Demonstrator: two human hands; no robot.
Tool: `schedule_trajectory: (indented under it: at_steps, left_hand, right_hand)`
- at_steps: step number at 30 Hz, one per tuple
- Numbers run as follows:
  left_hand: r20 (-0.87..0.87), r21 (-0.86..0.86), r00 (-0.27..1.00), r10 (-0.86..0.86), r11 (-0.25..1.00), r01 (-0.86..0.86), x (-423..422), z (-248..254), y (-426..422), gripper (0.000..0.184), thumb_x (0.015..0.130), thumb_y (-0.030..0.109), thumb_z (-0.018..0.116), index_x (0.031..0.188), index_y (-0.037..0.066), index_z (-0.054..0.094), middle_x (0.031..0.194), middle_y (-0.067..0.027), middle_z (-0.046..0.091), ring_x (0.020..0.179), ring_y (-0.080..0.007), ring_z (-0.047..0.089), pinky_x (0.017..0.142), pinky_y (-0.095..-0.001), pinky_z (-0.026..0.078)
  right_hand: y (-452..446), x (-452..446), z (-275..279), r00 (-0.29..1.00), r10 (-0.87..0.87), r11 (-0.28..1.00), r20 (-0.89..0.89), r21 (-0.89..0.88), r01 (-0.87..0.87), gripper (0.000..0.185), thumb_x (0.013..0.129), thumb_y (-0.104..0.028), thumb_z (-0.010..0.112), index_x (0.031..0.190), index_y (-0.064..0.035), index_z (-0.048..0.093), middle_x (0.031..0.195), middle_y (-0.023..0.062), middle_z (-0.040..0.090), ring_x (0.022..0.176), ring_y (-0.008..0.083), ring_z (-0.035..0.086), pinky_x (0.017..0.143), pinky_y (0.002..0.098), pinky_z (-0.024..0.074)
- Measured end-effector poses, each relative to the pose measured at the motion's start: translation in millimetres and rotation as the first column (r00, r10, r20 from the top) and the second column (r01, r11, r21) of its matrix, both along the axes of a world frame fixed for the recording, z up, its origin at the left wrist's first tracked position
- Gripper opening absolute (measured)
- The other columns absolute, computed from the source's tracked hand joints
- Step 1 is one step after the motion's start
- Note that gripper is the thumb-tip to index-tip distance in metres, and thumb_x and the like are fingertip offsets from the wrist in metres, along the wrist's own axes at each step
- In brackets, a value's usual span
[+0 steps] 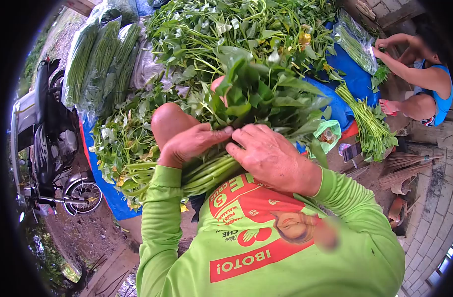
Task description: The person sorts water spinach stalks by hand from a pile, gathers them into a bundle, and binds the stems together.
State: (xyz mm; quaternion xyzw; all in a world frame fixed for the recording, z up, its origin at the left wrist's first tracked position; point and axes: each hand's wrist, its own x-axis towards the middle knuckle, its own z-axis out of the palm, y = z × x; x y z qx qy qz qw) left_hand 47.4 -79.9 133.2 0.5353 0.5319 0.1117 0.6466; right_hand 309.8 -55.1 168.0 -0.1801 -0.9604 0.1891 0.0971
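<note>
A bundle of leafy greens (pixel 266 96) with long green stems lies across my lap, its leaves pointing away and to the right, its stems toward the lower left. My left hand (pixel 197 141) grips the bundle from the left, the thumb pressed on top. My right hand (pixel 273 153) is closed over it on the right, its bent fingers meeting the left thumb. Whether a tie is between the fingers is hidden. Behind the bundle spreads a large heap of loose greens (pixel 197 37), and more cut greens (pixel 122 133) lie left of my knee.
Plastic-wrapped bundles (pixel 95 64) lie at the far left on a blue tarp (pixel 115 200). A motorcycle (pixel 51 143) stands beyond. At right are a tied bundle of stems (pixel 365 121), a green plastic bag (pixel 328 134), a phone (pixel 351 152) and a crouching person (pixel 424 74) handling a bagged bundle.
</note>
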Motion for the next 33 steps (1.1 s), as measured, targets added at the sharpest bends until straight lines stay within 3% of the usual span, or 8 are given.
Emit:
schedule_trajectory:
  at_steps: [4, 11, 15, 20, 23, 29, 31, 33]
  left_hand:
    - [-0.26, 0.582, 0.965, -0.042, 0.79, 0.191, -34.4, -2.3, 3.9, 0.039, 0.113, 0.043, 0.06, 0.136, 0.015, 0.076, 0.114, -0.0143, 0.078, 0.096, -0.0256, 0.074, 0.087, -0.0396, 0.057]
    - [-0.633, 0.1, 0.771, 0.075, 0.995, -0.015, -26.1, 10.3, 34.7, 0.064, 0.095, 0.077, 0.064, 0.138, 0.031, 0.073, 0.108, -0.0086, 0.081, 0.09, -0.0309, 0.076, 0.079, -0.0411, 0.056]
    - [-0.473, 0.149, 0.875, 0.106, 0.988, -0.039, -25.5, 15.3, 31.6, 0.059, 0.095, 0.055, 0.078, 0.142, 0.02, 0.072, 0.097, -0.0052, 0.078, 0.08, -0.0175, 0.066, 0.078, -0.0363, 0.053]
    - [-0.561, 0.533, 0.826, 0.055, 0.787, 0.31, -45.9, -20.2, 25.9, 0.052, 0.095, 0.047, 0.078, 0.139, 0.02, 0.072, 0.102, -0.0107, 0.082, 0.089, -0.0286, 0.077, 0.081, -0.0394, 0.056]
    - [-0.471, 0.348, 0.871, 0.136, 0.937, 0.042, -1.7, 36.6, 23.4, 0.059, 0.093, 0.045, 0.082, 0.144, 0.02, 0.066, 0.098, -0.0114, 0.082, 0.092, -0.032, 0.078, 0.081, -0.0416, 0.056]
    - [-0.639, 0.504, 0.763, 0.101, 0.804, 0.317, 30.4, 4.1, -4.5, 0.084, 0.087, 0.011, 0.077, 0.159, 0.003, 0.034, 0.115, -0.0275, 0.069, 0.096, -0.0467, 0.074, 0.08, -0.0524, 0.061]
    - [-0.639, 0.631, 0.741, 0.206, 0.692, 0.351, 39.0, -14.1, -19.2, 0.072, 0.092, 0.008, 0.066, 0.158, 0.028, 0.044, 0.111, -0.0202, 0.064, 0.097, -0.0379, 0.074, 0.075, -0.0513, 0.06]
    - [-0.63, 0.665, 0.74, 0.235, 0.656, 0.357, 45.1, -4.7, -27.2, 0.072, 0.092, 0.005, 0.063, 0.158, 0.029, 0.046, 0.11, -0.0166, 0.061, 0.093, -0.0337, 0.071, 0.077, -0.0479, 0.058]
  right_hand:
    - [11.3, -21.9, 5.8, 0.991, -0.022, 0.988, -0.135, 0.15, 0.042, 0.02, 0.088, -0.015, 0.065, 0.105, -0.0053, 0.072, 0.106, 0.0105, 0.064, 0.103, 0.0273, 0.064, 0.092, 0.0393, 0.052]
    - [0.8, -39.9, -38.3, 0.983, -0.126, 0.953, -0.135, 0.257, 0.158, 0.013, 0.089, -0.018, 0.065, 0.096, -0.0084, 0.07, 0.105, 0.006, 0.066, 0.105, 0.024, 0.063, 0.085, 0.0405, 0.0489]
    - [-0.7, -33.5, -37.3, 0.983, -0.123, 0.954, -0.139, 0.255, 0.156, 0.012, 0.089, -0.018, 0.065, 0.097, -0.0085, 0.068, 0.099, 0.0055, 0.067, 0.101, 0.0243, 0.063, 0.084, 0.0406, 0.0495]
    - [2.0, -28.0, -35.5, 0.997, -0.05, 0.981, -0.052, 0.187, 0.059, 0.009, 0.088, -0.016, 0.066, 0.092, -0.0085, 0.068, 0.093, 0.0064, 0.067, 0.097, 0.0253, 0.064, 0.084, 0.0414, 0.0499]
    - [4.0, -16.6, -39.1, 0.998, 0.014, 0.992, -0.054, 0.124, -0.007, 0.008, 0.085, -0.014, 0.067, 0.09, -0.0078, 0.067, 0.093, 0.0074, 0.066, 0.097, 0.0265, 0.064, 0.083, 0.041, 0.0494]
    - [-11.4, 35.3, -54.1, 0.967, 0.062, 0.955, -0.246, -0.268, -0.13, 0.03, 0.09, -0.019, 0.072, 0.116, -0.0049, 0.076, 0.11, 0.014, 0.073, 0.108, 0.0342, 0.071, 0.097, 0.0492, 0.0554]
    - [27.8, 12.1, 49.1, 0.888, 0.408, 0.784, 0.211, -0.58, -0.223, 0.045, 0.1, -0.018, 0.073, 0.14, 0.0009, 0.066, 0.131, 0.0218, 0.072, 0.122, 0.0379, 0.071, 0.11, 0.0453, 0.0555]
    - [82.8, 4.6, 88.3, 0.907, 0.332, 0.491, -0.26, -0.773, -0.402, 0.042, 0.104, -0.017, 0.069, 0.142, 0.0004, 0.065, 0.133, 0.019, 0.073, 0.12, 0.0351, 0.073, 0.11, 0.043, 0.0567]
